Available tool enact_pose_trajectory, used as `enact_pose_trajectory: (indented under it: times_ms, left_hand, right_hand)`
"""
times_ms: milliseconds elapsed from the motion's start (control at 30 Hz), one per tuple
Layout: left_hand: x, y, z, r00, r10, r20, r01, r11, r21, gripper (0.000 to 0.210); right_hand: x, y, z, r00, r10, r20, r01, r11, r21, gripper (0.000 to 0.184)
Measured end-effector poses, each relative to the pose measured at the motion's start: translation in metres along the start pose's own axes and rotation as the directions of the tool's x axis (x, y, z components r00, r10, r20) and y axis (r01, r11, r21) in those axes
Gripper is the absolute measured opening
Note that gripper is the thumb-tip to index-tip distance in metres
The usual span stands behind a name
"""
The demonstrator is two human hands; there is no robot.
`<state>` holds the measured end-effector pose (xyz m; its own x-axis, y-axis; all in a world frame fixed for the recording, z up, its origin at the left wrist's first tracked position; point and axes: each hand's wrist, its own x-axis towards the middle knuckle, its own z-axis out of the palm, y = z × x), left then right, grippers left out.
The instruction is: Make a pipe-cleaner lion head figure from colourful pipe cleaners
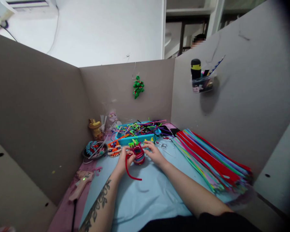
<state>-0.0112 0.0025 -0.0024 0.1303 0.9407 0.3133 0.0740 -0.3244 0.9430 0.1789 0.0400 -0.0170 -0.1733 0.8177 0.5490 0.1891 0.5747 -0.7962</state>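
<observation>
Between my hands, low over the blue table cover, is a small round pipe-cleaner craft [139,157] with dark red, pink and blue-grey bands. My left hand [125,159] has its fingers closed at the craft's left side, pinching a red pipe cleaner [128,173] whose loose end curves down and right. At the right edge of the craft, my right hand [155,154] has fingers stretched and apart; whether the fingertips touch it is too small to tell. Green leaf-like pieces [134,142] show just behind the craft. An orange and cream beaded-looking piece [114,149] lies left of my left hand.
A blue tray [128,140] heaped with colourful pipe cleaners stands behind. Long pipe-cleaner bundles [207,156] lie right. Scissors [163,146] rest near my right hand. Left are a dark bowl [96,157] and a corded pink glue gun [81,186]. Grey partitions [125,87] surround the table.
</observation>
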Motion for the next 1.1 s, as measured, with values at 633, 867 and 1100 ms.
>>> enact_pose_trajectory:
  times_ms: [633,867,1100]
  left_hand:
    - [-0.001,-0.004,0.003,1.0,-0.005,0.028,0.007,0.997,-0.073,0.039]
    - [-0.003,0.0,0.008,1.0,0.0,0.032,0.002,0.997,-0.074,0.041]
    - [-0.005,0.007,0.007,0.997,-0.044,0.059,0.047,0.998,-0.042,0.041]
  right_hand:
    - [-0.015,-0.035,0.003,0.93,-0.36,0.074,0.353,0.82,-0.45,0.012]
    - [-0.016,-0.033,0.016,0.971,-0.238,-0.02,0.216,0.911,-0.352,0.008]
    - [-0.015,-0.029,0.015,0.966,-0.258,-0.012,0.236,0.899,-0.369,0.011]
